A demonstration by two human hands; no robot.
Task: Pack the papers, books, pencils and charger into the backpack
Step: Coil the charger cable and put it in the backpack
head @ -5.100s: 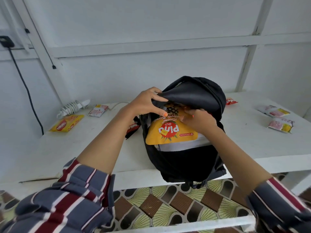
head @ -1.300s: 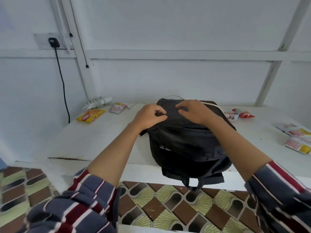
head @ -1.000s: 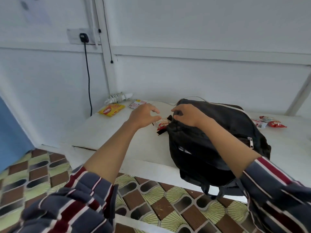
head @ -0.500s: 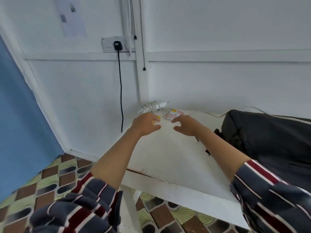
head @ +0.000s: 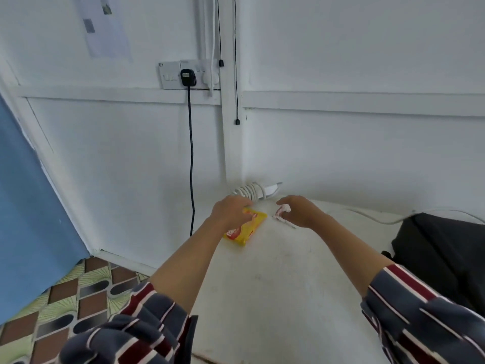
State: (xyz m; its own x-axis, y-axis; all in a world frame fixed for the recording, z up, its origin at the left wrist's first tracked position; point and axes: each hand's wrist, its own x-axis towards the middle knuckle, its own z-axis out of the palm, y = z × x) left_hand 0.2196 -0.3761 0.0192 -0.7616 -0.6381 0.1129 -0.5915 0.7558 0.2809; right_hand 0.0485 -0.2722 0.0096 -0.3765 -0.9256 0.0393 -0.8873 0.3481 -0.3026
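Observation:
My left hand reaches over the far left corner of the white table, its fingers closed on the far end of a yellow snack packet that lies on the table. My right hand is just to the right, fingers curled around a small red-and-white packet. A white charger with its coiled cable lies right behind both hands against the wall. The black backpack lies at the right edge of the view, apart from both hands.
A black plug and cable hang from the wall socket down past the table's left edge. A white cable runs along the table toward the backpack. Patterned floor tiles show at the lower left.
My view has swung left, away from the backpack. Both hands left the bag and moved to the table's far left corner, where they closed on the yellow packet and the small packet.

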